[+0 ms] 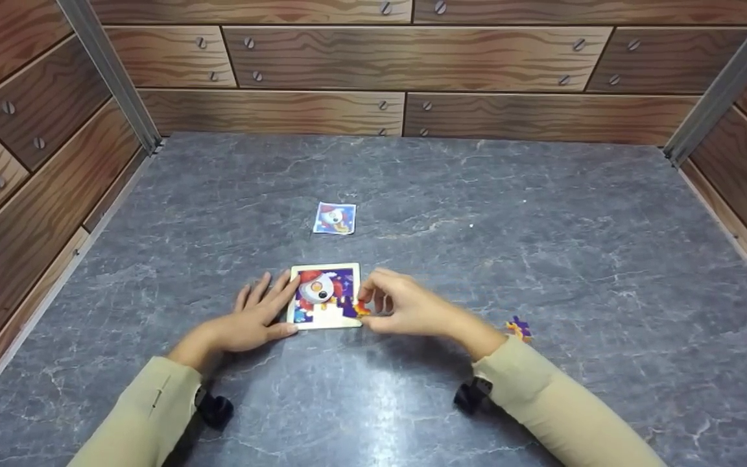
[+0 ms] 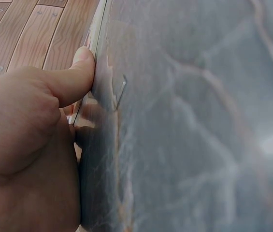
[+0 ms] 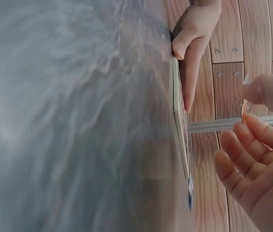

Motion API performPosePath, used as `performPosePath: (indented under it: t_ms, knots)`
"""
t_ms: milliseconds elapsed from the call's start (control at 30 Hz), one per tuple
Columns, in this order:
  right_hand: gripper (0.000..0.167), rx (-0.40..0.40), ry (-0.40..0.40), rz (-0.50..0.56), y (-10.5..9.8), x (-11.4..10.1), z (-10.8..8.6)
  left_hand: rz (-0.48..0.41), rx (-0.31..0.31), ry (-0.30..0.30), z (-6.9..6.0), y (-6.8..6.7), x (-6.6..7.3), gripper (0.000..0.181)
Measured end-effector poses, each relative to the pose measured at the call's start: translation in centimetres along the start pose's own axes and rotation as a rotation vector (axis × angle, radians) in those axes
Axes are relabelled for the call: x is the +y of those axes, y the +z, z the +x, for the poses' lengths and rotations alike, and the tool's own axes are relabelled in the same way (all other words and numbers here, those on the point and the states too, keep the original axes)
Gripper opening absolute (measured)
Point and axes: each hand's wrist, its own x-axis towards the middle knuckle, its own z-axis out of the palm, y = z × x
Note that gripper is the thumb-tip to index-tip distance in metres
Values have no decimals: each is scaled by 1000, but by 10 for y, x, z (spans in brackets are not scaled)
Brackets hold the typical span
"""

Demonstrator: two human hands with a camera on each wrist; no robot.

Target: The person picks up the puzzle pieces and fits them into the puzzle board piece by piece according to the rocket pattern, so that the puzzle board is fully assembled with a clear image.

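A small square jigsaw puzzle (image 1: 325,267) with a pale frame lies flat on the table; its picture shows a white, red and purple figure. Bare pale backing shows at its lower middle. My left hand (image 1: 253,321) rests along the puzzle's left edge, fingers spread and straight, thumb at the lower left corner. Between thumb and fingertips my right hand (image 1: 409,305) pinches an orange puzzle piece (image 1: 362,309) over the right edge. In the right wrist view the piece (image 3: 244,110) is seen edge-on, raised above the puzzle board (image 3: 176,111).
A loose purple and orange puzzle piece (image 1: 519,328) lies beside the right sleeve. Beyond the puzzle lies a small picture card (image 1: 334,218) with a similar figure. Wood-patterned walls (image 1: 412,58) enclose the grey marbled table (image 1: 574,227) at the back and sides.
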Motion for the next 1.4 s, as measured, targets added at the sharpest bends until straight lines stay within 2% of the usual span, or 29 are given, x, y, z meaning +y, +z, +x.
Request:
performPosePath:
  t_ms: [167,400,833,1000,1100,1400]
  knots:
    - [26,-16,12,-12,9,-2,12,-8,4,4,-1,1,-1,77]
    - [27,-44,18,-94,17,-3,26,-9,9,3,-2,2,-1,78]
    - [26,-122,36,-200,28,3,38,-9,12,11,-1,2,-2,78]
    - [23,-153,20,-284,30,3,40,-5,11,15,-1,2,-2,77]
    - [23,-172,39,-316,30,2,41,0,7,14,0,1,-1,77]
    - [26,-211,132,-310,29,-1,44,10,7,11,1,1,0,78]
